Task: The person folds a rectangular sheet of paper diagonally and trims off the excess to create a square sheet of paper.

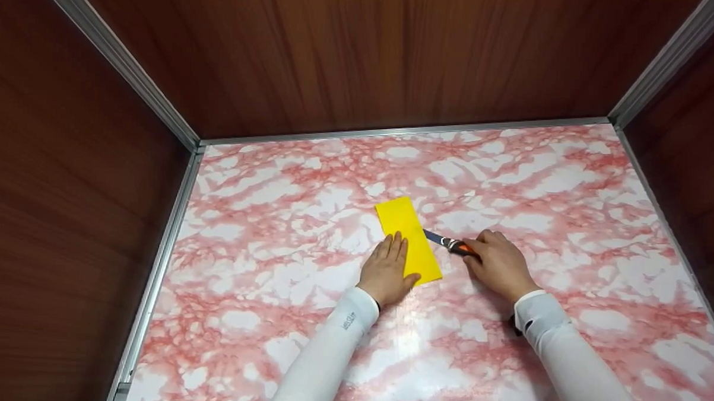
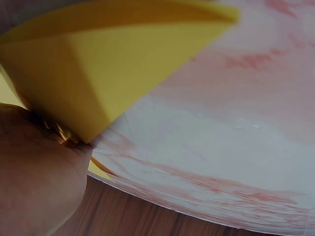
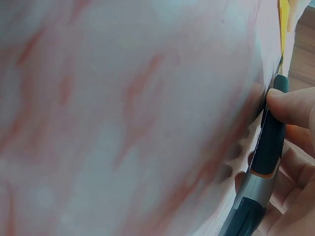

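A folded strip of yellow paper (image 1: 399, 217) lies slantwise on the tabletop. My left hand (image 1: 387, 270) rests flat on its lower left part, fingers extended and thumb out along the near end. In the left wrist view a layer of the yellow paper (image 2: 123, 64) stands lifted in a curve beyond the hand. My right hand (image 1: 500, 265) grips a utility knife (image 3: 269, 142) with a dark handle and orange parts. The knife's blade (image 1: 435, 236) points left, its tip right at the paper's right edge.
A red-and-white marbled tabletop (image 1: 259, 268) spreads under both hands. Dark wood panels (image 1: 362, 58) close off the back and both sides, framed by metal rails (image 1: 395, 132). Pale sleeves (image 1: 322, 353) cover both forearms.
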A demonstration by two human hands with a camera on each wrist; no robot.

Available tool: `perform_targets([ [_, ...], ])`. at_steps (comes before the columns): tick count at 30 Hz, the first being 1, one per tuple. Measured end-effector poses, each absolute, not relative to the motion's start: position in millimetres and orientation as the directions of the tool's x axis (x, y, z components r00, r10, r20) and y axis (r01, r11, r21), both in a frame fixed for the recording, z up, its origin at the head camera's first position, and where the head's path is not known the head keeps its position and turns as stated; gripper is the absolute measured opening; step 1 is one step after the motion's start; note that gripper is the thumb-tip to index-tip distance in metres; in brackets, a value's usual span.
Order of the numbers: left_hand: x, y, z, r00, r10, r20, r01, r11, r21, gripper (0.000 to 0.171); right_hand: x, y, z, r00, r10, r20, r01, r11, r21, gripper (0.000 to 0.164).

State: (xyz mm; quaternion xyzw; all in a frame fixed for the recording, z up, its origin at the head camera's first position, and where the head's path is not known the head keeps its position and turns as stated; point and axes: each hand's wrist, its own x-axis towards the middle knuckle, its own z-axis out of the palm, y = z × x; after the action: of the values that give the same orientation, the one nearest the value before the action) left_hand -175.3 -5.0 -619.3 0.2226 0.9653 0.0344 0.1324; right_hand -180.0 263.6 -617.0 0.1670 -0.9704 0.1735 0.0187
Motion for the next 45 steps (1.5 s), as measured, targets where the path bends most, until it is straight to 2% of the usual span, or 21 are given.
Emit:
perform_targets([
  [19,-174,-5,-619,-0.871,0.448,-0.2,0.434,0.894,0.113,0.084,-200,244,-616,-0.929,-0.346,0.135,-0.371,0.871,-0.323,0.036],
  [27,-173,-5,-617,-0.872,0.449,-0.197,0.435,0.893,0.114,0.083,-206,237,-615,-0.932,-0.344,0.111,-0.362,0.875,-0.321,0.037],
  [35,-173,-5,-617,-0.87,0.442,-0.221,0.427,0.897,0.111,0.084,-207,240,-616,-0.928,-0.356,0.108,-0.371,0.87,-0.326,0.039],
  [45,-173,-4,-618,-0.876,0.444,-0.188,0.434,0.896,0.095,0.083,-209,253,-615,-0.944,-0.312,0.11,-0.331,0.887,-0.323,0.031],
])
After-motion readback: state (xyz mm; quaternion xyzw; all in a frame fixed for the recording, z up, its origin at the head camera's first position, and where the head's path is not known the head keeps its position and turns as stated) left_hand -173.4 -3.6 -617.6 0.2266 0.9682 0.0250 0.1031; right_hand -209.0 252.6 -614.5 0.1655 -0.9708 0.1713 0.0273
